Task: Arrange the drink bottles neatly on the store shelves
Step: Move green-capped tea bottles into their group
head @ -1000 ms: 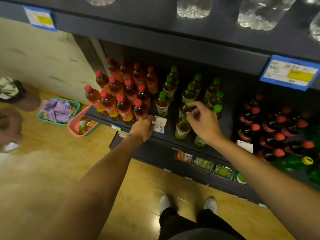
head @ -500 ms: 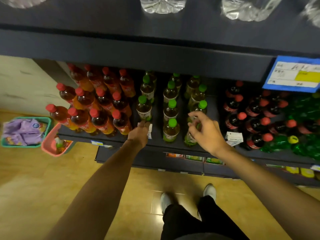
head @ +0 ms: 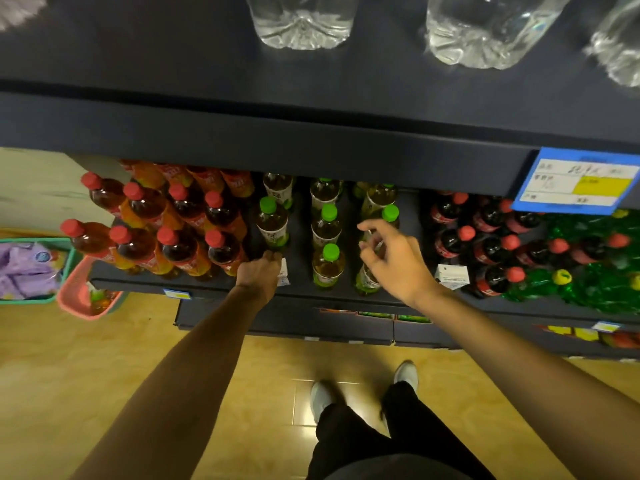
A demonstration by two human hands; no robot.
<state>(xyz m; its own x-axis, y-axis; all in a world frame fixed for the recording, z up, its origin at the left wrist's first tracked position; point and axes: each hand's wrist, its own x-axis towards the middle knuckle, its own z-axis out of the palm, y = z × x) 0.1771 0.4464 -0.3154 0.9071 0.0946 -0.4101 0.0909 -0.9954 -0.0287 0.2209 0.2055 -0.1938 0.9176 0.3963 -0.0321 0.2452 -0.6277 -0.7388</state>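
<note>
- green-capped bottles (head: pixel 328 261) stand in rows at the frame's centre, on the dark shelf (head: pixel 194 282).
- left hand (head: pixel 260 277) rests beside a bottle's base; grip unclear.
- right hand (head: pixel 394 259) hovers, fingers spread, grasping nothing.
- full, smooth plastic: likely heavy, slippery; grasp the waist.

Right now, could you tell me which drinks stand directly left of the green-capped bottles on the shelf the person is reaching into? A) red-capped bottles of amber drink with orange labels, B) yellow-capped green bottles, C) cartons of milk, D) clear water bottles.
A: the red-capped amber bottles with orange labels fill the shelf just left of the green-capped bottles, beside the left hand; the right hand reaches among the green-capped ones.
</note>
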